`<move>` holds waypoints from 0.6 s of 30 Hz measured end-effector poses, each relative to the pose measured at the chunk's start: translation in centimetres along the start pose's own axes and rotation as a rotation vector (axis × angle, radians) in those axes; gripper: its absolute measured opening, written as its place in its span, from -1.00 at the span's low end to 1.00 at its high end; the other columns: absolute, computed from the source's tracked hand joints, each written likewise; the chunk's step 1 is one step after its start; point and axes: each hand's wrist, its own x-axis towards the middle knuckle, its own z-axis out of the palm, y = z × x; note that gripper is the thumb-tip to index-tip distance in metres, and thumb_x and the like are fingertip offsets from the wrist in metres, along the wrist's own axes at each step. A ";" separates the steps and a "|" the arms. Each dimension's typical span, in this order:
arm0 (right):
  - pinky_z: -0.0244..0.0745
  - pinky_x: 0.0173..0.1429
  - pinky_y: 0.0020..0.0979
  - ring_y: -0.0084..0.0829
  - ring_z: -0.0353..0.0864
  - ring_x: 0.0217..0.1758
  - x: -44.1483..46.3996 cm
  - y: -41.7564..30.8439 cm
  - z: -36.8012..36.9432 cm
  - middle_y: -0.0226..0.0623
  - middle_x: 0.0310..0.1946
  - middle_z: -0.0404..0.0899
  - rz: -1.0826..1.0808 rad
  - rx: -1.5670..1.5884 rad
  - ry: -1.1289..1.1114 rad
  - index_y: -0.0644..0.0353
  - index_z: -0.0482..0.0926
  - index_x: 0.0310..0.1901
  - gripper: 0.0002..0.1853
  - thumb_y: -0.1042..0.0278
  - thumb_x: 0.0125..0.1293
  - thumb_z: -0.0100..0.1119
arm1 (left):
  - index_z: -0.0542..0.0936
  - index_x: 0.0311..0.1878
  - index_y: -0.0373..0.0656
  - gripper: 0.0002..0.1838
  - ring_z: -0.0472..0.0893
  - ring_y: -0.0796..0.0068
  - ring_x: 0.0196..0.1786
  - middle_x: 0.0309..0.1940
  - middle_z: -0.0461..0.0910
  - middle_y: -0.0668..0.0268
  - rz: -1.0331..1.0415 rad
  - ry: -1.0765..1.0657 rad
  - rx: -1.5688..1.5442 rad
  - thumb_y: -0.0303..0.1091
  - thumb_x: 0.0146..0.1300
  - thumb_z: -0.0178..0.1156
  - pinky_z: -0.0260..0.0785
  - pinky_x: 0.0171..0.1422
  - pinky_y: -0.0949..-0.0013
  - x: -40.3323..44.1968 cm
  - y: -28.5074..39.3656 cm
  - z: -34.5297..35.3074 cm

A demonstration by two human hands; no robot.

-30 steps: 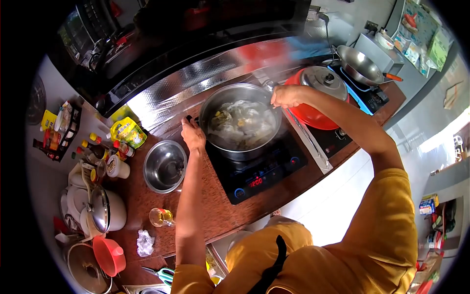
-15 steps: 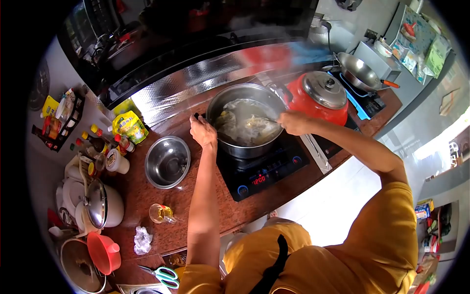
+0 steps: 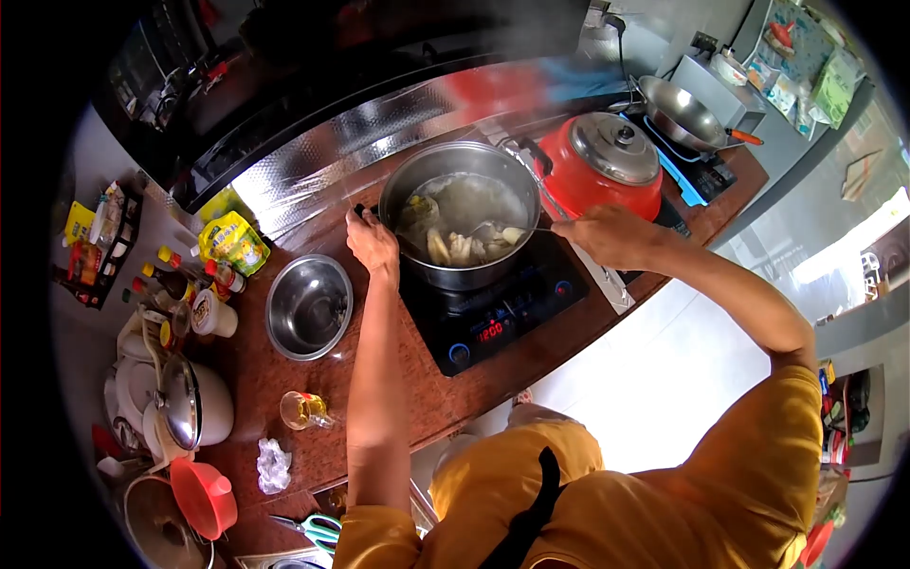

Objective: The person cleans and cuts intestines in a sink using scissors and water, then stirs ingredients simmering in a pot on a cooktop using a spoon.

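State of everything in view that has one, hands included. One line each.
Pot: uncovered, on hob, liquid and food inside
Hob: on, display lit, reads 1200
Left hand: closed at the pot's handle
Right hand: gripping utensil, which dips into pot
Red pot: lid on
Wok: uncovered
Bowl: upright, uncovered
Mug: partly filled, yellowish liquid
White pot: lid on

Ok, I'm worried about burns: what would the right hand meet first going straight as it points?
The right hand would likely meet the pot at its rim first, though depth is hard to judge.
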 end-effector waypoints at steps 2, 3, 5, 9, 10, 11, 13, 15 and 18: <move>0.43 -0.21 -0.13 -0.06 0.53 -0.31 0.0 0.1 -0.4 -0.03 -0.44 0.52 -0.011 -0.083 0.007 0.21 0.47 -0.22 -0.80 0.49 0.17 -0.16 | 0.40 -0.09 -0.31 -0.73 0.47 -0.16 -0.14 -0.28 0.52 -0.12 -0.010 -0.017 -0.008 -0.32 0.25 -0.09 0.30 -0.10 0.07 0.1 -0.4 0.1; 0.44 -0.22 -0.13 -0.08 0.54 -0.31 0.1 0.1 -0.9 -0.03 -0.44 0.52 -0.006 -0.121 0.014 0.20 0.47 -0.21 -0.79 0.48 0.17 -0.17 | 0.40 -0.09 -0.31 -0.72 0.47 -0.15 -0.13 -0.27 0.52 -0.12 -0.016 -0.029 -0.007 -0.31 0.25 -0.09 0.30 -0.10 0.08 0.2 -0.3 0.0; 0.45 -0.22 -0.15 -0.12 0.55 -0.29 0.0 0.2 -2.1 -0.04 -0.43 0.53 -0.057 -0.169 0.030 0.21 0.46 -0.17 -0.78 0.52 0.16 -0.14 | 0.40 -0.07 -0.31 -0.71 0.47 -0.15 -0.12 -0.26 0.51 -0.13 -0.022 -0.043 -0.004 -0.31 0.25 -0.10 0.30 -0.09 0.08 0.2 0.0 -0.3; 0.45 -0.23 -0.20 -0.11 0.57 -0.35 0.0 -0.5 -5.6 -0.10 -0.43 0.53 -0.156 -0.136 -0.003 0.20 0.42 -0.21 -0.80 0.59 0.10 -0.06 | 0.39 -0.06 -0.32 -0.70 0.46 -0.16 -0.12 -0.25 0.51 -0.14 0.011 -0.045 0.001 -0.30 0.26 -0.10 0.30 -0.09 0.08 0.2 0.1 -0.3; 0.45 -0.22 -0.20 -0.12 0.56 -0.33 0.3 -0.4 -5.8 -0.10 -0.44 0.53 -0.169 -0.118 -0.019 0.21 0.42 -0.22 -0.81 0.59 0.10 -0.06 | 0.39 -0.06 -0.32 -0.70 0.46 -0.17 -0.12 -0.25 0.51 -0.14 0.021 -0.044 0.006 -0.30 0.26 -0.11 0.29 -0.09 0.07 0.3 -0.2 -0.3; 0.44 -0.21 -0.20 -0.12 0.56 -0.32 0.5 -0.4 -5.7 -0.11 -0.44 0.53 -0.182 -0.095 -0.037 0.21 0.43 -0.22 -0.81 0.59 0.10 -0.06 | 0.39 -0.07 -0.32 -0.71 0.46 -0.17 -0.12 -0.25 0.51 -0.14 0.020 -0.043 0.015 -0.30 0.26 -0.10 0.30 -0.09 0.07 0.3 -0.6 -0.2; 0.41 -0.18 -0.17 -0.11 0.54 -0.26 1.0 -1.9 -6.1 -0.05 -0.40 0.54 -0.108 -0.036 -0.176 0.28 0.51 -0.32 -0.85 0.57 0.07 -0.05 | 0.39 -0.10 -0.33 -0.72 0.46 -0.18 -0.12 -0.26 0.51 -0.15 0.024 -0.043 0.030 -0.30 0.26 -0.10 0.30 -0.09 0.07 0.6 -0.8 0.0; 0.42 -0.17 -0.17 -0.11 0.54 -0.24 1.8 -2.2 -4.6 -0.04 -0.37 0.53 -0.115 -0.022 -0.205 0.27 0.51 -0.35 -0.86 0.55 0.06 -0.06 | 0.39 -0.13 -0.33 -0.73 0.46 -0.18 -0.13 -0.28 0.51 -0.15 0.023 -0.041 0.037 -0.31 0.26 -0.11 0.29 -0.10 0.07 0.3 -0.3 -0.3; 0.44 -0.16 -0.20 -0.12 0.55 -0.22 3.2 -2.8 -0.8 -0.08 -0.39 0.55 -0.139 -0.063 -0.165 0.25 0.51 -0.31 -0.83 0.52 0.06 -0.07 | 0.39 -0.18 -0.34 -0.76 0.47 -0.19 -0.16 -0.32 0.51 -0.15 0.056 -0.029 0.035 -0.34 0.26 -0.10 0.28 -0.13 0.06 0.2 -0.1 -0.3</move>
